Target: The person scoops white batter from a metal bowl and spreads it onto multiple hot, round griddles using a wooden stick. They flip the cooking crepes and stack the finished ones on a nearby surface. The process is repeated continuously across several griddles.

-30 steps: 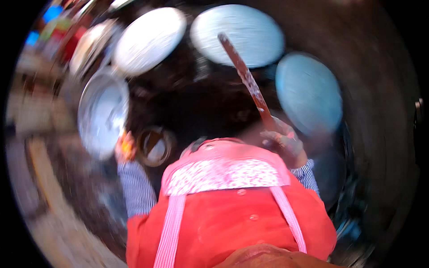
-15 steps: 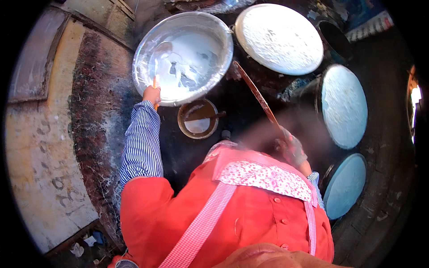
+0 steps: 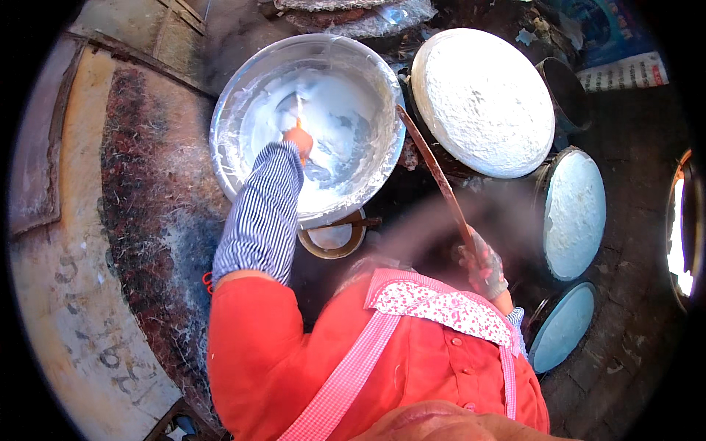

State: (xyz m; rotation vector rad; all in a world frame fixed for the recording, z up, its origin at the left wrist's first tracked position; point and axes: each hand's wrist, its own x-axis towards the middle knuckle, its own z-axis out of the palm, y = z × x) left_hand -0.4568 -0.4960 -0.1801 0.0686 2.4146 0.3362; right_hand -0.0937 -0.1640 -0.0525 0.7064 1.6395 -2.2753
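My left hand (image 3: 300, 140) is closed round the orange handle of a ladle (image 3: 299, 109), reaching over a large metal basin (image 3: 222, 158). Thin white liquid (image 3: 334, 110) lies in that basin, and the ladle's bowl is hard to make out there. Low on the right, my whitened right hand (image 3: 483, 270) grips one end of a long, thin, reddish-brown stick (image 3: 434, 165). The stick slants up and left, its far tip close beside the basin's right rim. Right of the stick is a large round pan (image 3: 482, 103) with a rough white top.
Two smaller round tops, one white (image 3: 576, 213) and one bluish (image 3: 562, 327), stand down the right side. A small brown bowl (image 3: 334, 253) with a wooden-handled tool sits partly under the basin's near rim. A stained wall slab (image 3: 88, 294) runs along the left. Haze drifts near my right hand.
My left hand has moved from the basin's left rim to over its middle with the ladle. The view has shifted, so the basin hides more of the brown bowl. My right hand still holds the stick.
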